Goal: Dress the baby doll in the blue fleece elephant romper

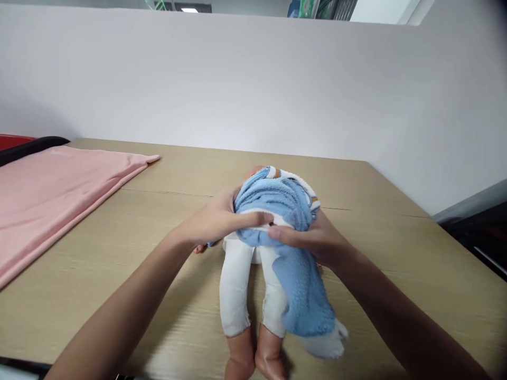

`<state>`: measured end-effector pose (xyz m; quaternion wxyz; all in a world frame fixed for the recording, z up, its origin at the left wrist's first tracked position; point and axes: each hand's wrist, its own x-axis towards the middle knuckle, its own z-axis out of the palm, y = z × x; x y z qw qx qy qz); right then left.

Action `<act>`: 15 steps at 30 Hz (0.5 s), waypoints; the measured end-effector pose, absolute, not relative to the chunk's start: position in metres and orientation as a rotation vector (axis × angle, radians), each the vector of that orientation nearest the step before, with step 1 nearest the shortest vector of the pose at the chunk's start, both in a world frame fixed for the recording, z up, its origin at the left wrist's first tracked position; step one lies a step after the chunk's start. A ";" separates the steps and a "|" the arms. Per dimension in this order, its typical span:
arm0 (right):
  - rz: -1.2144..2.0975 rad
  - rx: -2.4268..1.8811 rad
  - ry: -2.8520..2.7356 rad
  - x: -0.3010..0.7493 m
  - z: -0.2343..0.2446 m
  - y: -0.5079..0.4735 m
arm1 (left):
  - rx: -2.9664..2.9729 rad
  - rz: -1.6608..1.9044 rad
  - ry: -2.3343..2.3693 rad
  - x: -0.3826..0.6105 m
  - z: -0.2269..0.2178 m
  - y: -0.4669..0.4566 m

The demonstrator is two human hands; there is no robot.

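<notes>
A baby doll (240, 354) lies on its back on the table, its feet toward me. White cloth covers its body and its legs down to the shins. Over its upper body I hold up a bunched blue fleecy garment (309, 293) with white and orange trim. My left hand (222, 216) grips the garment's left side, the thumb lying on a white band. Closed on the right side is my right hand (312, 237), its thumb close to the left one. One leg of the garment, with a white foot end, hangs over the doll's leg. The garment hides the doll's head and chest.
A pink cloth (67, 195) lies spread at the left of the wooden table (178, 174). Behind the table stands a pale wall (237, 79). A black-edged red object (18, 141) is at the far left, and dark objects (479, 232) stand beyond the right edge.
</notes>
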<state>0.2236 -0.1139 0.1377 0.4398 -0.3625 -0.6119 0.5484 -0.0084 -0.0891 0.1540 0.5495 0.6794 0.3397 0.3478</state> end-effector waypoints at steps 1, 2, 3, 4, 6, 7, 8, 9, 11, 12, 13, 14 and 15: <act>1.228 -0.966 -1.525 0.221 0.142 -0.120 | 1.605 0.897 0.864 -0.004 0.155 -0.098; 1.078 -1.039 -1.542 0.218 0.145 -0.125 | 1.609 0.960 0.916 0.000 0.155 -0.108; 0.920 -1.121 -1.580 0.217 0.147 -0.130 | 1.622 1.011 0.969 0.004 0.153 -0.119; 0.749 -1.202 -1.640 0.216 0.148 -0.135 | 1.635 1.048 1.020 0.007 0.150 -0.130; 0.406 -1.315 -1.808 0.216 0.146 -0.147 | 1.650 1.091 1.107 0.012 0.141 -0.156; 0.275 -1.352 -1.892 0.217 0.144 -0.155 | 1.643 1.105 1.139 0.012 0.135 -0.170; 0.199 -1.387 -1.971 0.217 0.143 -0.165 | 1.630 1.106 1.162 0.012 0.128 -0.185; 0.186 -1.424 -2.052 0.217 0.141 -0.175 | 1.612 1.091 1.183 0.011 0.121 -0.200; 0.347 -1.501 -2.237 0.217 0.141 -0.198 | 1.566 1.019 1.223 0.006 0.106 -0.231; 0.493 -1.517 -2.325 0.217 0.141 -0.209 | 1.543 0.960 1.256 0.003 0.098 -0.246; 0.656 -1.510 -2.392 0.216 0.141 -0.220 | 1.519 0.891 1.309 -0.001 0.090 -0.260; 0.813 -1.477 -2.432 0.214 0.142 -0.229 | 1.522 0.813 1.359 -0.004 0.084 -0.273; 0.951 -1.435 -2.443 0.213 0.141 -0.238 | 1.544 0.740 1.406 -0.007 0.078 -0.285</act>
